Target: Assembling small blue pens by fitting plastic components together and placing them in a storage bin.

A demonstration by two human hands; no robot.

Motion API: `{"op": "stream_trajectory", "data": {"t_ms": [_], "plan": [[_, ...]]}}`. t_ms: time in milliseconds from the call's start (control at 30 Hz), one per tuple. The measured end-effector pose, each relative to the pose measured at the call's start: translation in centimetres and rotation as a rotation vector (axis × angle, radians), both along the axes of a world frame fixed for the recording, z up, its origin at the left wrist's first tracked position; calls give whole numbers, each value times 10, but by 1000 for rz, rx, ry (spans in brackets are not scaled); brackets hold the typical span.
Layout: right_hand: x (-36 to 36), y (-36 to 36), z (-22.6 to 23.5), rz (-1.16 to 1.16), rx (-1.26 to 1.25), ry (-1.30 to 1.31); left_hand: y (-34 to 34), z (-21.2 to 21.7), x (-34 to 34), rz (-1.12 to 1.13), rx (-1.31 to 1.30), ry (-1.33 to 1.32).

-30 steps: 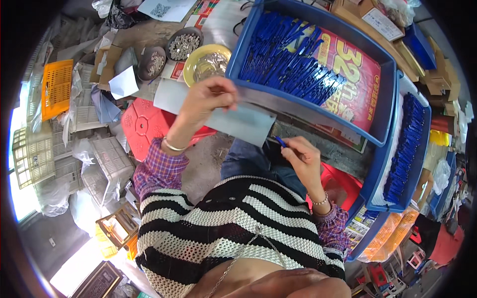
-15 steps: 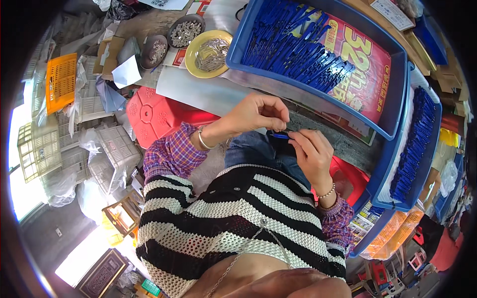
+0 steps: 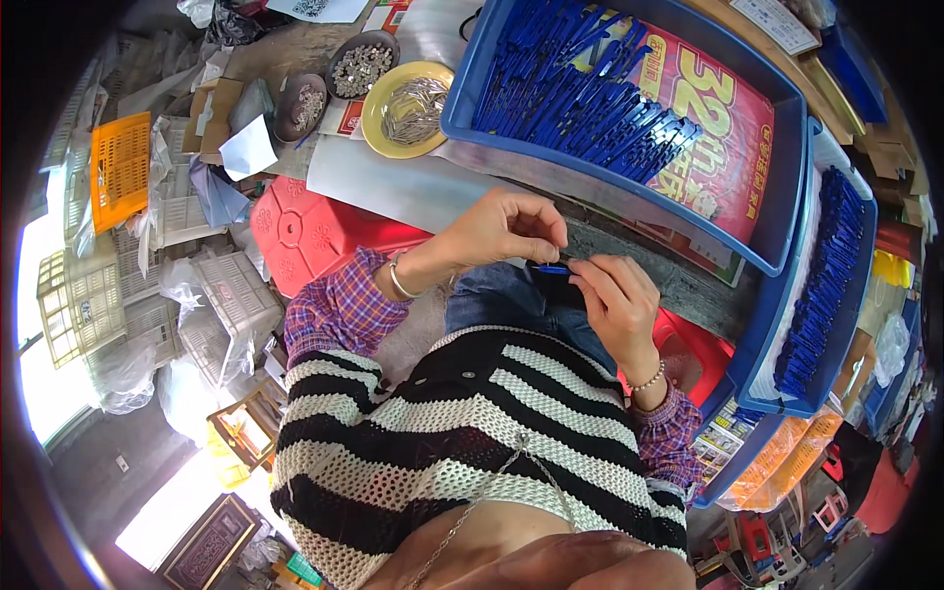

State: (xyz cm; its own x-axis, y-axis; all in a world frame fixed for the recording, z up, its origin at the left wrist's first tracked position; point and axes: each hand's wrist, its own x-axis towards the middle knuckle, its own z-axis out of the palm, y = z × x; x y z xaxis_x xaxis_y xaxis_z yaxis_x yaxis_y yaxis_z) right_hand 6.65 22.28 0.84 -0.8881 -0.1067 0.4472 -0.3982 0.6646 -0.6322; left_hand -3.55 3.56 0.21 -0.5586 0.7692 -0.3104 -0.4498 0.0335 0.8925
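In front of my body, my right hand (image 3: 619,300) pinches a small slim blue piece (image 3: 553,269) between thumb and fingertips. Its far end points toward my left hand (image 3: 513,228), whose thumb and forefinger are pressed together just above it; whatever they hold is too small to make out. Beyond my hands, a blue tray (image 3: 629,187) carries many slim blue pieces (image 3: 580,93) of similar colour, heaped toward its left side. A yellow bowl (image 3: 372,128) of thin silvery metal parts (image 3: 415,110) stands left of the tray.
Two dark dishes (image 3: 391,44) (image 3: 285,128) hold small metal bits. A second blue tray (image 3: 762,393) at right holds more blue pieces. A red stool (image 3: 290,228) stands at left, with an orange basket (image 3: 121,172) and pale crates (image 3: 231,295) beyond.
My left hand has dipped slightly, bringing its fingertips closer to the blue piece. My right hand stays almost in place, still gripping it.
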Motion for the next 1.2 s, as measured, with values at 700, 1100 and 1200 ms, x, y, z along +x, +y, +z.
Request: {"op": "stream_trajectory", "data": {"t_ms": [700, 1100, 1200], "plan": [[-2, 8, -1, -52, 83, 114, 0, 23, 14, 88, -99, 361], [-5, 10, -1, -48, -31, 34, -7, 20, 8, -66, -85, 351], [-4, 6, 3, -41, -189, -73, -13, 18, 9, -75, -10, 211]]}}
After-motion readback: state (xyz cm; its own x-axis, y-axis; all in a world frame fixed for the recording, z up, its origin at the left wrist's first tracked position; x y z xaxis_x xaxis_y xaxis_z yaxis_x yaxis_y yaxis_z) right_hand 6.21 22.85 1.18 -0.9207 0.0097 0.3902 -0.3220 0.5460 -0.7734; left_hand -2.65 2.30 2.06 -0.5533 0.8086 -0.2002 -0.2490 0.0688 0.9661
